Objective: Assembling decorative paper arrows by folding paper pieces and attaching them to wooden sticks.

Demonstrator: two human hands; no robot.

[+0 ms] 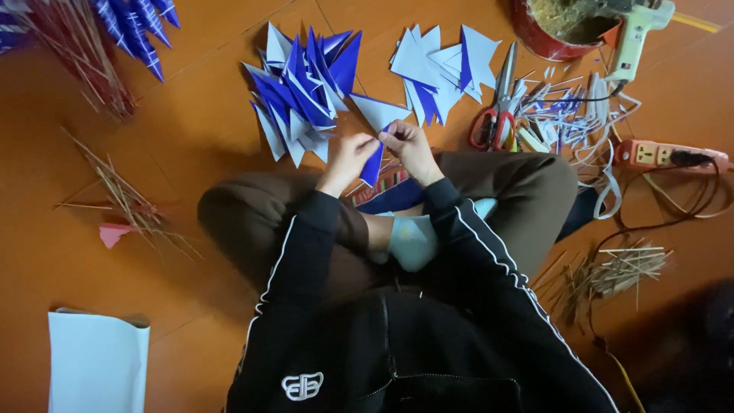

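Note:
I sit cross-legged on an orange floor. My left hand (348, 157) and my right hand (409, 145) meet in front of my knees, both pinching one blue paper triangle (373, 164) that points down between them. Just beyond my hands lies a heap of folded blue and white paper triangles (302, 88). A second, paler pile of paper triangles (440, 69) lies to its right.
Red-handled scissors (497, 107) lie right of the piles, beside paper scraps (558, 107). A glue gun (634, 34) rests on a red bowl (539, 34). A power strip (661, 155) sits at right. Thin sticks (126, 203) lie left and more sticks (612, 271) right. White sheet (95, 363) at bottom left.

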